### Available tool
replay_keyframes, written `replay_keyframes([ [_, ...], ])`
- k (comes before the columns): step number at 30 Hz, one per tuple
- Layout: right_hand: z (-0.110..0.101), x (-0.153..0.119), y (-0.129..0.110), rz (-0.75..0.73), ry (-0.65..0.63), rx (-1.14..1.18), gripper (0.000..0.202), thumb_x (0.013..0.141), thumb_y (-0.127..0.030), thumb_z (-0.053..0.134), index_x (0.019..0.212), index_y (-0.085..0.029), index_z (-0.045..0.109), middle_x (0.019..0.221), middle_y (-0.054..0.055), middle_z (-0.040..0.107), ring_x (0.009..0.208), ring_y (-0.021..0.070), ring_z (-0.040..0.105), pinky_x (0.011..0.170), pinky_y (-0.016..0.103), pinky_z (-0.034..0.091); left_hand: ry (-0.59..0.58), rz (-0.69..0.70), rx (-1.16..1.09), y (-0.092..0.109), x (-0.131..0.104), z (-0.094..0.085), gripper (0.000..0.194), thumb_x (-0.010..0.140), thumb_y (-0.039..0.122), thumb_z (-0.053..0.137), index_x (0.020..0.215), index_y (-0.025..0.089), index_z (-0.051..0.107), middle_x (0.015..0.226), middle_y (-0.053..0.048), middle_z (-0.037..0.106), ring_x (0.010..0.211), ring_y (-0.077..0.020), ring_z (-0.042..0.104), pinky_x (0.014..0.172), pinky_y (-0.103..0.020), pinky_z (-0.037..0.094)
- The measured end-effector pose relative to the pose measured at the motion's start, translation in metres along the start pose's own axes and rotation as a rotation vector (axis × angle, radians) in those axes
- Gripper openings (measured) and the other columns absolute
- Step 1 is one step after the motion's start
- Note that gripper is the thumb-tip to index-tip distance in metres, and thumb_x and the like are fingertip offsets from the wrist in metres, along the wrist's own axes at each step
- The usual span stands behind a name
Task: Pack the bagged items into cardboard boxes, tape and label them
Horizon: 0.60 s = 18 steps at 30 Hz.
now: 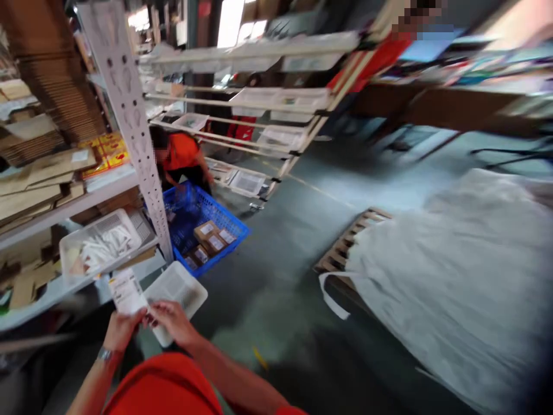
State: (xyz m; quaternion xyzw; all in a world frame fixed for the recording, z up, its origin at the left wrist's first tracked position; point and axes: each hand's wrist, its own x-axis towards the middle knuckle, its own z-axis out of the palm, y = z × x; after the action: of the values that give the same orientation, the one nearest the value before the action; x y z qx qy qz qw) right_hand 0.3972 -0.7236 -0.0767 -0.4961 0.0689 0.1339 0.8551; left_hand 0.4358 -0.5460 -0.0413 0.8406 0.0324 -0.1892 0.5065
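My left hand [122, 328] holds a white printed paper slip [126, 291] upright at the lower left. A watch sits on that wrist. My right hand [171, 321] is closed on the edge of the same slip, just in front of a white mesh tray [181, 288] that juts out from the low shelf. Both arms come out of red sleeves at the bottom of the view.
A metal rack [129, 115] on the left holds cardboard stacks and a clear bin of white bags [101, 242]. A blue crate [203, 230] with small boxes sits on the floor, a person in orange crouching behind it. A pallet with a big white sack [453, 276] lies right.
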Motion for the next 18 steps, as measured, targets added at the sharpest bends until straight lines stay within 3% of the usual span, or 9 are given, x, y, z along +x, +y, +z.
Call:
replay_keyframes([
  [2, -0.002, 0.001, -0.008, -0.030, 0.030, 0.011, 0.059, 0.079, -0.080, 0.089, 0.088, -0.022, 0.083, 0.080, 0.007, 0.080, 0.080, 0.0243, 0.075, 0.085, 0.042, 0.060, 0.016, -0.044, -0.096, 0.010, 0.003, 0.000, 0.061, 0.073, 0.073, 0.084, 0.056, 0.015, 0.077, 0.065, -0.013, 0.074, 0.060, -0.0209, 0.059, 0.058, -0.033, 0.047],
  [6, -0.004, 0.008, -0.001, 0.008, 0.022, 0.050, 0.054, 0.079, -0.075, 0.092, 0.093, -0.023, 0.085, 0.084, 0.005, 0.084, 0.085, 0.0234, 0.077, 0.092, 0.040, 0.062, 0.029, -0.118, -0.288, 0.021, 0.006, 0.004, 0.053, 0.062, 0.065, 0.095, 0.061, 0.016, 0.077, 0.062, -0.010, 0.074, 0.053, -0.0150, 0.055, 0.053, -0.029, 0.045],
  [11, -0.004, 0.013, 0.013, 0.048, 0.027, 0.076, 0.051, 0.082, -0.070, 0.093, 0.099, -0.022, 0.087, 0.085, 0.006, 0.085, 0.082, 0.0221, 0.079, 0.089, 0.037, 0.063, 0.048, -0.145, -0.416, 0.012, 0.006, 0.008, 0.045, 0.063, 0.057, 0.096, 0.066, 0.015, 0.077, 0.061, -0.008, 0.074, 0.050, -0.0139, 0.056, 0.051, -0.028, 0.043],
  [18, -0.003, 0.016, 0.018, 0.077, 0.062, 0.092, 0.052, 0.078, -0.068, 0.097, 0.099, -0.021, 0.089, 0.086, 0.007, 0.087, 0.083, 0.0247, 0.082, 0.086, 0.038, 0.065, 0.074, -0.180, -0.453, 0.000, 0.008, 0.008, 0.042, 0.065, 0.051, 0.095, 0.072, 0.013, 0.079, 0.062, -0.008, 0.075, 0.051, -0.0145, 0.059, 0.051, -0.027, 0.042],
])
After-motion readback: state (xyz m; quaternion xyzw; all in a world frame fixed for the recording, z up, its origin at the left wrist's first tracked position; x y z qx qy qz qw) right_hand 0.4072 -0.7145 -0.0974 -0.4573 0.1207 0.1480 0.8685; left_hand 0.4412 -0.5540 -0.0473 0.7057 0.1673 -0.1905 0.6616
